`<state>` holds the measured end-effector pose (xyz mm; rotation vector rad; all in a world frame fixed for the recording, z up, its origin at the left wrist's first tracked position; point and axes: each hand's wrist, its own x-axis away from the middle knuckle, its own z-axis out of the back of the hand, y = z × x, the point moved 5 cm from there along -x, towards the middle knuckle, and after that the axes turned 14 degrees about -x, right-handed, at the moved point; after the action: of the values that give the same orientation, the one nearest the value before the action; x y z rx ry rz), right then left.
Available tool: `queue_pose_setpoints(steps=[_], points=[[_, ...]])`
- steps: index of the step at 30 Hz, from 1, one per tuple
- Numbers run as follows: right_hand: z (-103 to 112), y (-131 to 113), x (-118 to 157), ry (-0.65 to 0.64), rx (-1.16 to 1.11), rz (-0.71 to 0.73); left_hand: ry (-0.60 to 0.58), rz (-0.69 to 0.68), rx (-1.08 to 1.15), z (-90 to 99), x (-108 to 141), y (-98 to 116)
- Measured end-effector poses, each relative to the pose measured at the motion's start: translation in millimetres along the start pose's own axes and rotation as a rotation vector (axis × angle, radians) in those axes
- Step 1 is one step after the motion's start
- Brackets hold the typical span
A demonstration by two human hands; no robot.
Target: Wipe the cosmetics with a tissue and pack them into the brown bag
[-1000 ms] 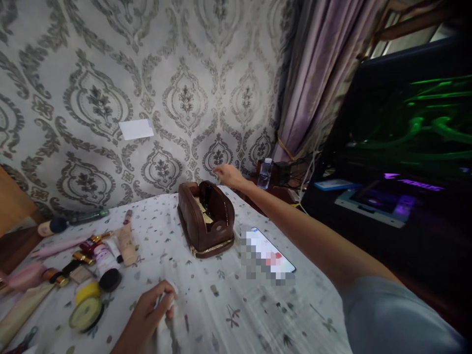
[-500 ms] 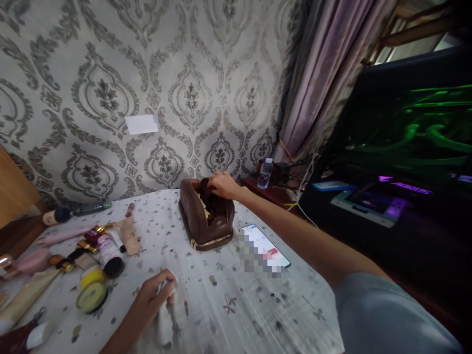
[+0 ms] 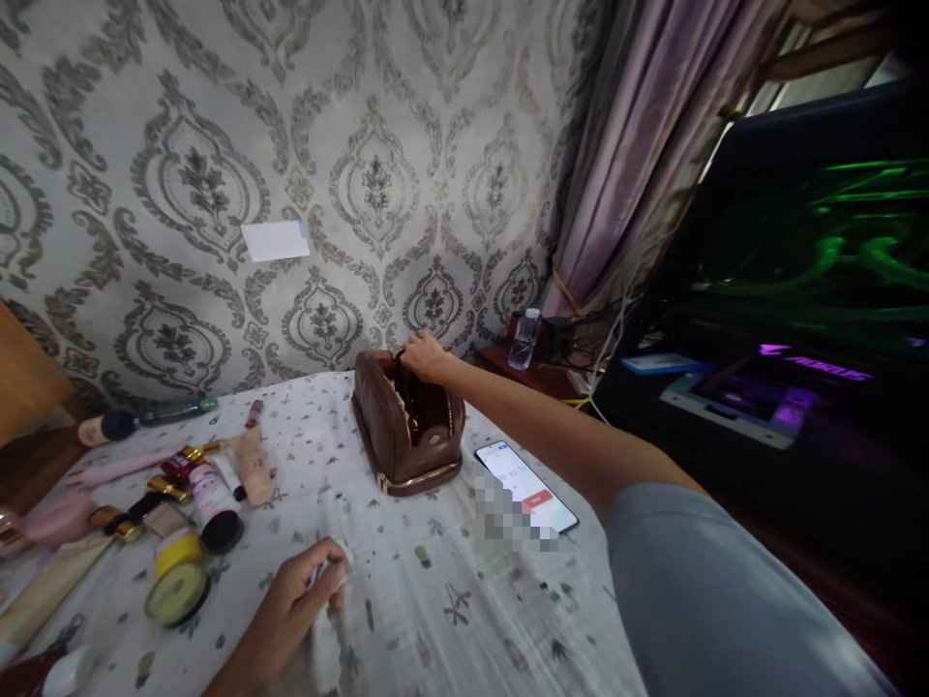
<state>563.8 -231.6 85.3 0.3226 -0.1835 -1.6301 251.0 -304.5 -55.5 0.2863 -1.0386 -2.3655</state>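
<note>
A brown bag (image 3: pixel 377 411) with a gold zipper stands open on the patterned white cloth (image 3: pixel 406 620). At the bag's back rim, my right hand (image 3: pixel 427 358) has its fingers curled over the edge; the fingertips are partly hidden. The inside of the bag is dark, with some small gold-coloured parts showing. My left hand (image 3: pixel 309 590) is closed near the front, its thumb and fingers around a slim white item (image 3: pixel 326 658) that is blurred against the cloth. Right of the bag lies a lit phone (image 3: pixel 533 489).
Cosmetics crowd the left side, among them a yellow jar (image 3: pixel 178 586), a beige tube (image 3: pixel 252 465) and a pink-and-white bottle (image 3: pixel 214 499). A clear bottle (image 3: pixel 524 341) stands behind on the right, near cables. A black computer case (image 3: pixel 784 290) fills the right.
My right hand has shifted slightly left and back along the bag's rim, uncovering more of the opening. The right sleeve has come further into view. My left hand is nearly unmoved.
</note>
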Motion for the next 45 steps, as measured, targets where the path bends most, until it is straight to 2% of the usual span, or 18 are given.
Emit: queue_pose_setpoints(steps=[5, 12, 19, 23, 27, 31, 34, 37, 39, 41, 43, 45], points=[[-2.0, 3.8, -11.3, 0.002, -0.026, 0.008, -0.006, -0.009, -0.002, -0.9, -2.3, -2.3], [-16.7, 19.7, -19.6, -0.016, -0.12, -0.031, -0.034, -0.011, 0.007, -5.1, -2.5, -14.9], [-16.2, 41.3, -25.6, -0.037, -0.346, -0.049, -0.042, -0.005, 0.011, -5.6, -1.9, -14.2], [-5.1, 57.4, -22.1, 0.079, -0.502, -0.076, -0.039, -0.008, 0.018, -6.8, -3.7, -13.8], [2.9, 72.8, -10.1, 0.248, -0.632, -0.209, -0.016, -0.013, 0.021, -6.7, -4.8, -10.6], [12.0, 76.0, 7.2, 0.432, -0.774, -0.325, -0.001, -0.014, 0.041, -7.3, -4.4, -10.0], [18.0, 65.5, 23.4, 0.54, -0.89, -0.368, 0.018, -0.027, 0.059, -5.9, -3.5, -8.5], [18.9, 37.9, 42.5, 0.584, -0.994, -0.348, 0.028, -0.042, 0.08, -4.1, -3.6, -6.5], [16.6, 8.5, 56.6, 0.582, -1.072, -0.272, 0.044, -0.042, 0.088, -3.3, -4.4, -6.0], [14.9, -27.3, 72.1, 0.581, -1.22, -0.103, 0.074, -0.047, 0.103, -2.1, -4.7, -4.7], [17.6, -60.0, 91.3, 0.648, -1.169, 0.016, 0.1, -0.051, 0.134, 0.1, -3.9, -2.2], [23.1, -84.5, 110.7, 0.779, -1.063, 0.069, 0.096, -0.031, 0.179, 3.9, -2.5, -0.1]])
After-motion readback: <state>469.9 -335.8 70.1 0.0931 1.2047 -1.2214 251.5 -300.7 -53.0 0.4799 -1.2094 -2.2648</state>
